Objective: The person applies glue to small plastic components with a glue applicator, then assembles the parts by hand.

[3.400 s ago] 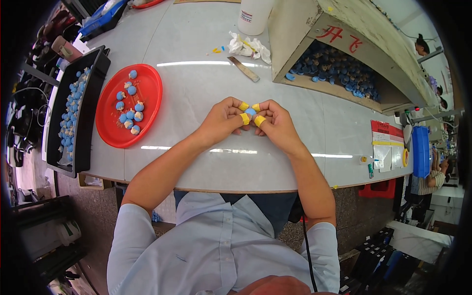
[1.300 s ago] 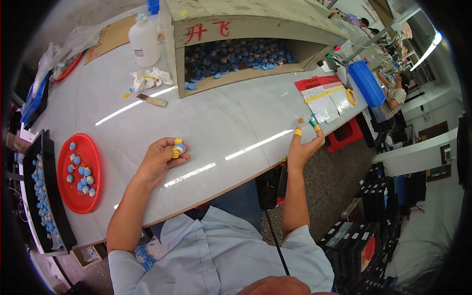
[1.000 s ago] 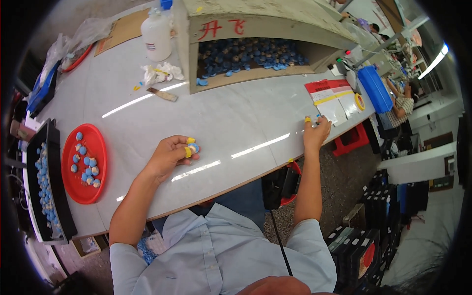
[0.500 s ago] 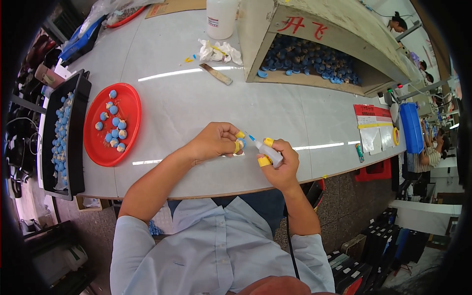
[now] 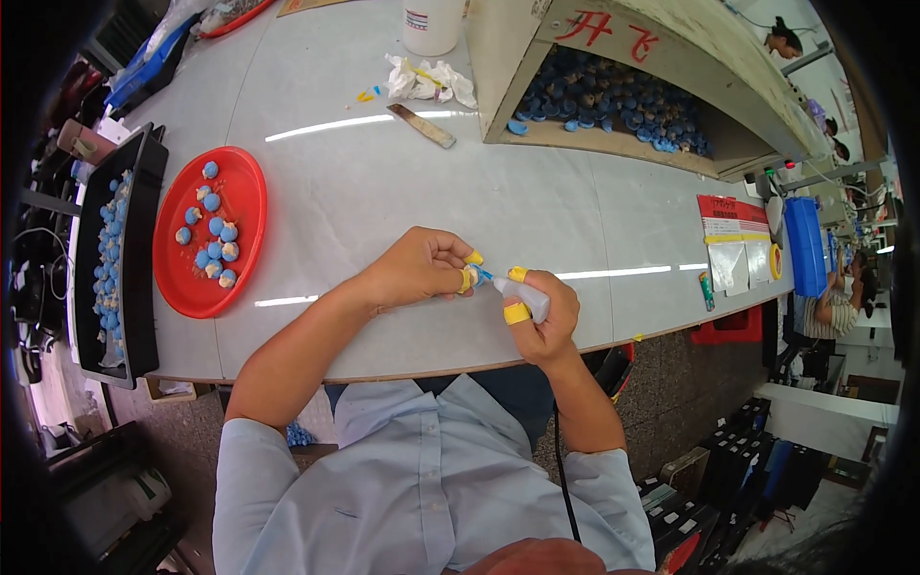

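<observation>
My left hand (image 5: 417, 268) is closed, pinching a small blue-and-cream ball (image 5: 472, 277) between finger and thumb over the middle of the table. Yellow covers sit on the fingertips of both hands. In my right hand (image 5: 554, 316) is a soft whitish squeeze bottle (image 5: 533, 299) with a narrow blue tip, gripped between thumb and fingers. That tip points left and meets the ball, or comes very close to it; actual contact is too small to make out. My fingers partly hide the ball.
Left of my hands lies a red plate (image 5: 177, 278) with several similar balls, beside a black tray (image 5: 146, 259) holding many more. A box (image 5: 496, 67) full of blue pieces stands at the back right. A flat strip (image 5: 422, 126), crumpled tissue (image 5: 431, 80) and white container (image 5: 430, 27) lie farther back.
My right hand has brought the bottle's tip left, up to the ball. My left hand keeps its pinch. The whole view has shifted slightly.
</observation>
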`<state>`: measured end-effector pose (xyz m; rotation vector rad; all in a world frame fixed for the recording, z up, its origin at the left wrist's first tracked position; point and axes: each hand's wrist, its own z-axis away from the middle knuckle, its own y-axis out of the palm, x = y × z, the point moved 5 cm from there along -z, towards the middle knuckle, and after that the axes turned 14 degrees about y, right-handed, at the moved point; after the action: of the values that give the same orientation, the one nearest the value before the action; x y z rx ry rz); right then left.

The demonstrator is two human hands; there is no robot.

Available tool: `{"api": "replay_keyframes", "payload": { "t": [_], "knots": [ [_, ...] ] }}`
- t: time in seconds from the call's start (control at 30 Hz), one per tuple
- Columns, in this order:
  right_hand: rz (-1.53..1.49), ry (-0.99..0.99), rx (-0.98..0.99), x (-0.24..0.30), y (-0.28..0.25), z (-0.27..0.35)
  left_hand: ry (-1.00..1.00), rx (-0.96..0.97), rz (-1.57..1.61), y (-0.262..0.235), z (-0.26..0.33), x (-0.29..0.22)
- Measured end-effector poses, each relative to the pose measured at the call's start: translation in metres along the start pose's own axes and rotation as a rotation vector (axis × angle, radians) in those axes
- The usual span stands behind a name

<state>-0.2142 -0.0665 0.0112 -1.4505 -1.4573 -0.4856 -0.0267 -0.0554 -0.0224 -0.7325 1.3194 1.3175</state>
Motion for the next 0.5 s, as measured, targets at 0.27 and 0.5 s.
{"api": "replay_keyframes", "payload": {
  "t": [0.27,0.5],
  "knots": [
    [0.119,-0.128,-0.021,0.008,0.002,0.000,0.004,-0.018,0.031,-0.001,-0.001,0.000],
    [0.237,-0.226,-0.034,0.015,0.005,0.004,-0.005,-0.062,0.058,-0.006,-0.001,0.005]
  ]
}}
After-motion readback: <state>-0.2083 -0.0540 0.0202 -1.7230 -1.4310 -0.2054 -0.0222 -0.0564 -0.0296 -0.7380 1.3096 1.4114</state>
